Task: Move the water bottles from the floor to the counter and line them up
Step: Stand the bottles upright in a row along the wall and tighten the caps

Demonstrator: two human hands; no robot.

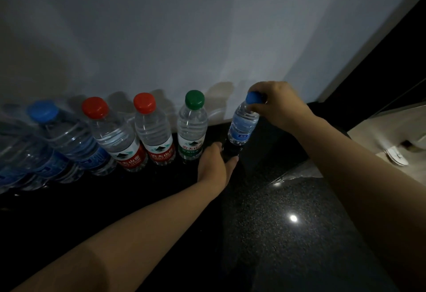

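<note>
Black counter (pixel 288 234), pale wall (pixel 207 26); left hand (pixel 214 165), right hand (pixel 279 105) grip bottle (pixel 243 123).

The blue bottle (pixel 243 125) under the right hand (pixel 279 105) has a blue cap. The green bottle (pixel 192 128) by the left hand (pixel 214 165) has a green label. The counter (pixel 276 234) is speckled black.

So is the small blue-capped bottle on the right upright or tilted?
Tilted: the small bottle leans, its blue cap, gripped by the right hand, sitting right of its base.
</note>
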